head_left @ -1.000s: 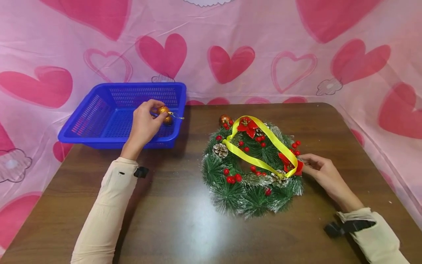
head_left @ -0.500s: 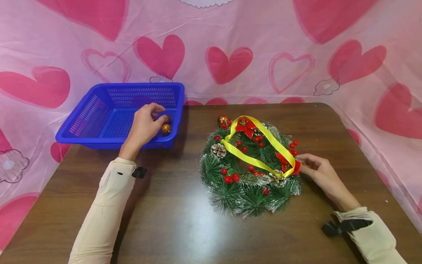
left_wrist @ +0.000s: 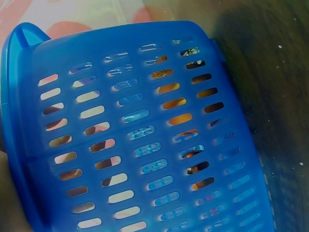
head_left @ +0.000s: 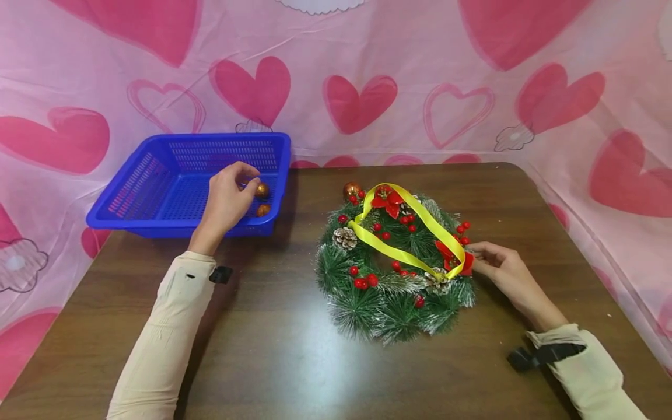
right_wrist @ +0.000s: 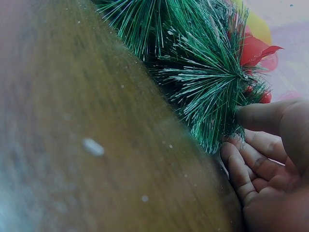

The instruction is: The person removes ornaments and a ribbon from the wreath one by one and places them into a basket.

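My left hand (head_left: pixel 229 192) is over the right end of the blue plastic basket (head_left: pixel 112 217), thumb and forefinger apart with nothing seen between them. By the thumb tip sits a gold glitter bauble (head_left: pixel 262 190); another gold bauble (head_left: pixel 263 210) lies nearer the basket's front wall. Between thumb and bent fingers of my right hand (head_left: pixel 508 272) is the right edge of a green Christmas wreath (head_left: pixel 362 312). In the right wrist view the thumb presses the wreath's needles (right_wrist: pixel 207 92) and the fingers lie beneath. A yellow ribbon (head_left: pixel 391 249) loops across the wreath.
On the wreath are a pine cone (head_left: pixel 345 238), red berries and a red flower (head_left: pixel 387 200). An orange bauble (head_left: pixel 351 191) sits at its back left edge. All rests on a brown wooden table (head_left: pixel 273 326), with a pink heart-patterned cloth (head_left: pixel 399 46) behind it.
My left hand has let go of the gold bauble it held by the basket's right side; the bauble now lies in the basket. The right hand keeps its hold on the wreath.
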`<control>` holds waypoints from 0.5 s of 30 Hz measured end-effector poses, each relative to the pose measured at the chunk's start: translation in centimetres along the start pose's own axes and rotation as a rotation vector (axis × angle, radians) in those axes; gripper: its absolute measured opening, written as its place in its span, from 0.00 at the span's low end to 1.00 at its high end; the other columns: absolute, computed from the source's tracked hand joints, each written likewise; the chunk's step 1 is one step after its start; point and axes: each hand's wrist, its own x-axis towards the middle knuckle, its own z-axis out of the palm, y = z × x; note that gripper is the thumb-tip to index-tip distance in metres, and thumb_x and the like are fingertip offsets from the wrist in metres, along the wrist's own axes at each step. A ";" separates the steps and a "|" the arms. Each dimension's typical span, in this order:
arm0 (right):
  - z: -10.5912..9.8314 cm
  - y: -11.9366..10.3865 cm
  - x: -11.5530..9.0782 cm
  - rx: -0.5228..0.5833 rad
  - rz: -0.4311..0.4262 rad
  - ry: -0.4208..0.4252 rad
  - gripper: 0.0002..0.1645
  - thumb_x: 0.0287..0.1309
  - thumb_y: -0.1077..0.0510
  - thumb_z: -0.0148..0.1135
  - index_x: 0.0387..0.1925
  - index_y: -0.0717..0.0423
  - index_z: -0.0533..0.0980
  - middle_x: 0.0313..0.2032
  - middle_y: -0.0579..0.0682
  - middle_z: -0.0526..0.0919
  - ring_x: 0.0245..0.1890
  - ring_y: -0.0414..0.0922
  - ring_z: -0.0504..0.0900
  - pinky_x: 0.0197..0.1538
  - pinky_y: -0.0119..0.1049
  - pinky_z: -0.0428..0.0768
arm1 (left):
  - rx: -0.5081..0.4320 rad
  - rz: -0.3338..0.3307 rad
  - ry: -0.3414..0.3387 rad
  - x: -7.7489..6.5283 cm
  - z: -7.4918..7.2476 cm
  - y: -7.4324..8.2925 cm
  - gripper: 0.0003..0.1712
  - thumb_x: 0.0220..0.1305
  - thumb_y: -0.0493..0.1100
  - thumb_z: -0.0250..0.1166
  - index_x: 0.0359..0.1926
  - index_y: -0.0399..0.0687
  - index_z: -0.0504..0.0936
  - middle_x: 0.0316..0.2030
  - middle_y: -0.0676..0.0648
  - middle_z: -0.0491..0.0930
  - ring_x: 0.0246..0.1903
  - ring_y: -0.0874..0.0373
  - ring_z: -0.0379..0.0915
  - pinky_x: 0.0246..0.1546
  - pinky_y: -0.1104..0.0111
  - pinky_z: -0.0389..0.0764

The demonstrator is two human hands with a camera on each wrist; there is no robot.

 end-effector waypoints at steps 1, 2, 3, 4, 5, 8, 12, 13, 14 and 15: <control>0.0 0.0 0.0 0.000 0.002 -0.002 0.18 0.65 0.62 0.64 0.53 0.68 0.77 0.38 0.37 0.84 0.38 0.35 0.80 0.40 0.25 0.77 | -0.006 -0.004 0.006 0.0 0.0 0.0 0.08 0.65 0.36 0.63 0.43 0.37 0.83 0.39 0.39 0.84 0.38 0.50 0.79 0.39 0.62 0.74; 0.0 0.0 0.0 0.001 0.002 -0.004 0.18 0.65 0.62 0.64 0.53 0.68 0.77 0.38 0.38 0.84 0.38 0.35 0.80 0.40 0.25 0.77 | -0.014 -0.007 0.012 -0.1 0.0 0.0 0.08 0.65 0.36 0.63 0.43 0.37 0.83 0.38 0.40 0.84 0.38 0.50 0.79 0.39 0.62 0.74; 0.0 0.1 0.0 0.004 0.001 -0.005 0.18 0.65 0.62 0.64 0.53 0.68 0.77 0.38 0.38 0.84 0.38 0.35 0.80 0.41 0.24 0.77 | -0.023 -0.010 0.018 -0.1 0.1 0.1 0.08 0.65 0.36 0.63 0.43 0.37 0.83 0.38 0.40 0.84 0.38 0.50 0.79 0.40 0.61 0.75; 0.1 0.1 0.0 0.008 0.000 -0.005 0.18 0.65 0.62 0.64 0.52 0.68 0.77 0.38 0.38 0.84 0.38 0.35 0.80 0.40 0.25 0.77 | -0.029 -0.013 0.023 -0.1 0.1 0.2 0.08 0.66 0.36 0.63 0.43 0.38 0.83 0.38 0.40 0.84 0.39 0.50 0.79 0.40 0.60 0.76; 0.1 0.1 0.0 0.011 -0.003 -0.003 0.17 0.65 0.62 0.64 0.52 0.68 0.77 0.38 0.38 0.84 0.37 0.35 0.80 0.40 0.24 0.77 | -0.035 -0.013 0.028 -0.1 0.1 0.3 0.08 0.66 0.36 0.63 0.44 0.38 0.83 0.39 0.40 0.84 0.39 0.50 0.79 0.40 0.60 0.76; 0.1 0.1 0.0 0.027 -0.011 0.004 0.16 0.64 0.63 0.65 0.51 0.67 0.78 0.36 0.37 0.84 0.37 0.35 0.81 0.40 0.24 0.77 | -0.057 -0.006 0.025 -0.1 0.1 0.7 0.09 0.66 0.36 0.63 0.45 0.37 0.82 0.40 0.41 0.84 0.41 0.51 0.80 0.41 0.60 0.77; 0.1 0.1 0.0 0.041 -0.018 0.011 0.15 0.63 0.63 0.65 0.50 0.66 0.78 0.35 0.36 0.85 0.36 0.35 0.81 0.39 0.24 0.78 | -0.086 0.008 -0.010 -0.1 0.3 1.3 0.09 0.67 0.37 0.63 0.46 0.37 0.82 0.40 0.41 0.84 0.42 0.51 0.79 0.44 0.57 0.79; 0.1 0.1 0.1 0.043 -0.019 0.010 0.15 0.63 0.63 0.65 0.49 0.65 0.78 0.35 0.36 0.85 0.36 0.35 0.81 0.39 0.24 0.78 | -0.092 0.008 -0.019 -0.2 0.4 1.4 0.09 0.67 0.37 0.62 0.46 0.37 0.81 0.40 0.41 0.84 0.42 0.51 0.79 0.45 0.56 0.79; 0.1 0.1 0.1 0.044 -0.019 0.009 0.15 0.63 0.63 0.65 0.49 0.65 0.78 0.35 0.36 0.85 0.36 0.35 0.81 0.39 0.24 0.77 | -0.099 0.008 -0.027 -0.2 0.5 1.5 0.09 0.67 0.37 0.63 0.46 0.37 0.81 0.40 0.40 0.83 0.43 0.51 0.79 0.46 0.54 0.79; 0.1 0.1 0.1 0.043 -0.020 0.010 0.15 0.63 0.63 0.66 0.49 0.65 0.79 0.35 0.36 0.85 0.35 0.35 0.82 0.39 0.24 0.77 | -0.107 0.009 -0.034 -0.3 0.6 1.6 0.09 0.67 0.36 0.63 0.47 0.37 0.81 0.41 0.40 0.83 0.43 0.50 0.79 0.47 0.53 0.79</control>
